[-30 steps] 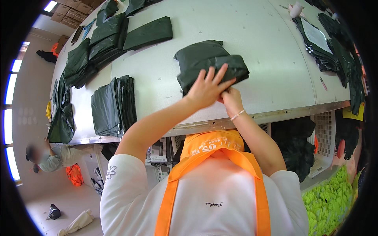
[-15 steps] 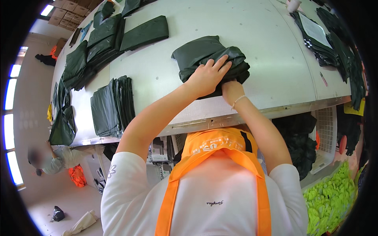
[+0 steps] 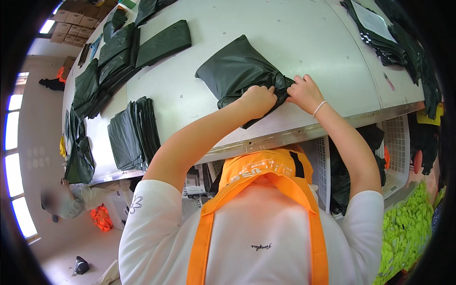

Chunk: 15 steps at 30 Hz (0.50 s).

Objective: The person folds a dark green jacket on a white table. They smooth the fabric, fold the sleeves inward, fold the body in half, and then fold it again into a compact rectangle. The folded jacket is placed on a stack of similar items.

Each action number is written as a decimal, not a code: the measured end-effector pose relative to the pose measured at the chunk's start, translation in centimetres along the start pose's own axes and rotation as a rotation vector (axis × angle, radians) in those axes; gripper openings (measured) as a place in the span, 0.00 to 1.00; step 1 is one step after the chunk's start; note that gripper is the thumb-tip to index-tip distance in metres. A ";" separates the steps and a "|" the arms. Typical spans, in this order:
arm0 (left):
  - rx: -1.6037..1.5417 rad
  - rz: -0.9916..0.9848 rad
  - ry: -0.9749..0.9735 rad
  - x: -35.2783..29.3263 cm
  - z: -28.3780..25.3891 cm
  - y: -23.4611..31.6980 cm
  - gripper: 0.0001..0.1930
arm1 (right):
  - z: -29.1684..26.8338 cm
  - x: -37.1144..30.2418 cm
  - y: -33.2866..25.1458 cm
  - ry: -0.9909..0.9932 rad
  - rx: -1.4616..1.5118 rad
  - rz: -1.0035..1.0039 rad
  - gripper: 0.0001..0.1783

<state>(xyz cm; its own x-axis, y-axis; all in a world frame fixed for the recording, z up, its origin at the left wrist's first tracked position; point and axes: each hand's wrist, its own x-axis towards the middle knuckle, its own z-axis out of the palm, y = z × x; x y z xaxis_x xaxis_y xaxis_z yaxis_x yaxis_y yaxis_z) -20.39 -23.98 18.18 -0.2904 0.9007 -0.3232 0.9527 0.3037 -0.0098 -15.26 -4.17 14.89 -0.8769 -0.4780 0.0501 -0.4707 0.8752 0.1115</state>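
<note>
A filled dark green plastic bag (image 3: 233, 69) lies on the pale table in front of me. Its right end is bunched up and wrinkled. My left hand (image 3: 259, 100) is closed on the gathered plastic near that end. My right hand (image 3: 304, 94), with a beaded bracelet at the wrist, pinches the bunched tip just to the right. The two hands are close together but apart. What lies inside the bag is hidden.
On the table's left stand an upright stack of dark bags (image 3: 133, 135), a flat dark package (image 3: 164, 43) and more dark bags (image 3: 114, 54). A pen (image 3: 388, 81) lies at right, near papers on dark bags. Below are a white crate (image 3: 398, 152) and neon-green items (image 3: 403, 232). Another person (image 3: 71, 202) is far left.
The bag's far part now lies flatter and more spread out. My right hand has come out from under the bag to its right end. My left hand has slid down toward that end.
</note>
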 end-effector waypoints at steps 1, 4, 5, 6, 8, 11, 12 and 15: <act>0.012 -0.004 -0.043 0.5 0.3 0.5 0.16 | 0.1 -0.3 0.0 0.073 -0.018 -0.058 0.15; 0.037 0.022 -0.104 1.2 0.7 1.6 0.10 | -0.3 -1.2 0.1 0.227 -0.023 -0.172 0.15; 0.023 0.026 -0.073 1.1 0.8 1.6 0.11 | -0.6 -1.4 0.5 0.234 0.007 -0.172 0.15; 0.008 0.033 -0.042 1.1 1.0 1.7 0.11 | -0.6 -1.8 0.8 0.239 0.037 -0.169 0.15; 0.003 0.036 -0.015 0.8 1.5 2.5 0.12 | -0.5 -2.2 0.1 0.175 0.048 -0.177 0.17; 0.149 0.121 -0.027 -0.3 1.4 4.5 0.19 | -1.0 -2.4 1.0 0.002 0.114 -0.175 0.21; 0.119 0.115 -0.032 -0.8 2.0 5.2 0.20 | -1.1 -2.3 1.1 -0.064 0.152 -0.168 0.23; 0.100 0.092 -0.019 -1.4 4.0 7.0 0.22 | -0.2 -2.5 -0.2 -0.173 0.207 -0.220 0.26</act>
<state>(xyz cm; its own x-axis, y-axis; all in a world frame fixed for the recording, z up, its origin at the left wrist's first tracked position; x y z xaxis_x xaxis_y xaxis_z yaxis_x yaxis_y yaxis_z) -12.97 -24.41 14.78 -0.2006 0.9168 -0.3453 0.9797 0.1867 -0.0734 -12.95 -3.20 14.98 -0.7471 -0.6530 -0.1239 -0.6447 0.7573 -0.1038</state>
